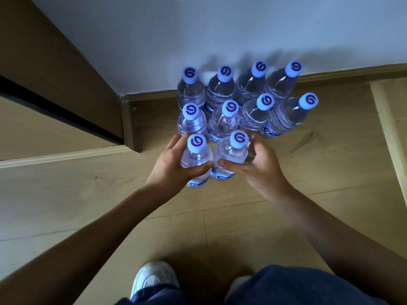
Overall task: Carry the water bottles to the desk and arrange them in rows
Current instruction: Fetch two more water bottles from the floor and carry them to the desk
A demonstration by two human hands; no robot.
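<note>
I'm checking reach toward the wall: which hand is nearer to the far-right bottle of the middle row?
Right. The right hand grips the front-right bottle, just below-left of the far-right middle-row bottle. The left hand grips the front-left bottle, farther away.

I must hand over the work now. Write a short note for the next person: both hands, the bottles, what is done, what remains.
Left hand grips one front bottle; right hand grips the other front bottle.
Eight more bottles stand in two rows of four on the floor by the wall.
No desk in view, so nothing shows as delivered.
Left: carry all ten over and arrange them in rows.
</note>
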